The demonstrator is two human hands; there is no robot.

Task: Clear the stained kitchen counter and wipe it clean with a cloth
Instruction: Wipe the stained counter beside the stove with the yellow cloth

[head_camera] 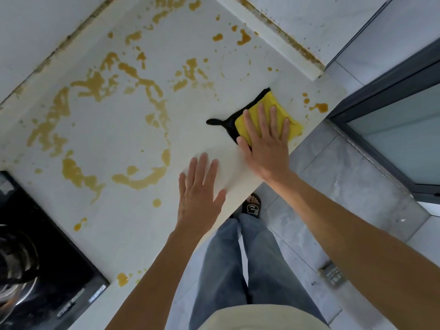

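You stand at a white bench point(133, 129) with one cloth point(273, 108) on it, yellow with a black edge and a black loop. The cloth lies near the bench's front edge, toward its right end. Many amber stains point(95, 84) spatter the bench, mostly toward the back and left; a few sit by the right corner beside the cloth. Your right hand point(266, 144) presses flat on the cloth, fingers point(262, 117) straight and spread wide, gripping nothing. Your left hand point(197, 194) rests flat on bare bench at the front edge, fingers straight and slightly apart. A black cooktop point(50, 277) with one metal pot point(14, 265) occupies the left end.
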